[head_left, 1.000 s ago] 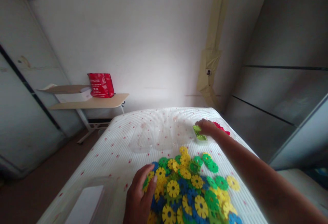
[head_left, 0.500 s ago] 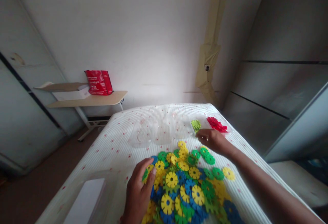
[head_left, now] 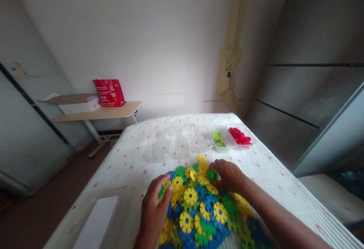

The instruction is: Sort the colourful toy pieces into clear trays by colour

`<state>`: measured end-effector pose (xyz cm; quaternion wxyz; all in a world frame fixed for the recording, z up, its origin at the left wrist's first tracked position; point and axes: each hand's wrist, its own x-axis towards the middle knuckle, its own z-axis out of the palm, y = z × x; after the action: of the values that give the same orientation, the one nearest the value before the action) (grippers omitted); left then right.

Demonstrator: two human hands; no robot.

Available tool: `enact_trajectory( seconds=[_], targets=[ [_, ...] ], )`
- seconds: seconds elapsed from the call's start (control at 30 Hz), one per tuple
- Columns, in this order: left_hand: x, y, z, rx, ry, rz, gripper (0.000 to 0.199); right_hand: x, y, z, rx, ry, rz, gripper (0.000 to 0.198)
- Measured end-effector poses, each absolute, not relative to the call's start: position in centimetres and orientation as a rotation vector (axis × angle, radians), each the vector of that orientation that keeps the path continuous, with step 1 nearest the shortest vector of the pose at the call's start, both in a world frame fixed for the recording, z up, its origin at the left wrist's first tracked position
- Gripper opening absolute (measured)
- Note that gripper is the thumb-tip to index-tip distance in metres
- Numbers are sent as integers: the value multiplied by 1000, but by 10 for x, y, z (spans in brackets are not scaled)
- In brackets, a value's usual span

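Two bare hands work at a heap of notched plastic discs [head_left: 210, 202] — yellow, blue and green — spread across the lower center of the frame on a white cloth [head_left: 125, 165] dotted with red. The left hand [head_left: 155, 207], at the heap's left edge, is loosely curved with thumb and fingers parted, clasping nothing that shows. The right hand [head_left: 228, 175] reaches in from the lower right, its fingers bent down over the heap's upper right edge beside a green disc [head_left: 213, 175]; whether it grips a piece cannot be told from this angle.

Beyond the heap, right of center, light-green pieces [head_left: 217, 138] lie in a clear container [head_left: 222, 149], just beside bright red pieces [head_left: 240, 137] in another. More clear containers [head_left: 181, 153] line up to their left. A white rectangular item [head_left: 96, 222] lies at lower left.

At the left of the frame, a red bag [head_left: 109, 92] stands beside a white box [head_left: 81, 106] on a small desk [head_left: 119, 112] — tan tape [head_left: 233, 57] runs down the wall [head_left: 159, 36] at upper right.
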<state>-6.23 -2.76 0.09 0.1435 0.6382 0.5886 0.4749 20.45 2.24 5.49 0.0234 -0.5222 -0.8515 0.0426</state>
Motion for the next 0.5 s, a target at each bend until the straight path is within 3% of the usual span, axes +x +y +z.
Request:
enact_trajectory(
  seconds=[0.27,0.4,0.5],
  targets=[
    [-50,-40,15,2302,1473,1171,24,204,15,56,-1661,-2633,-41,29],
    [-37,-47,19,2546,1344,904,33,207,14,61,-1696,-2627,-95,27],
    [-30,-49,20,2560,1368,783,42,200,12,63,-1485,-2598,-16,32]
  ],
)
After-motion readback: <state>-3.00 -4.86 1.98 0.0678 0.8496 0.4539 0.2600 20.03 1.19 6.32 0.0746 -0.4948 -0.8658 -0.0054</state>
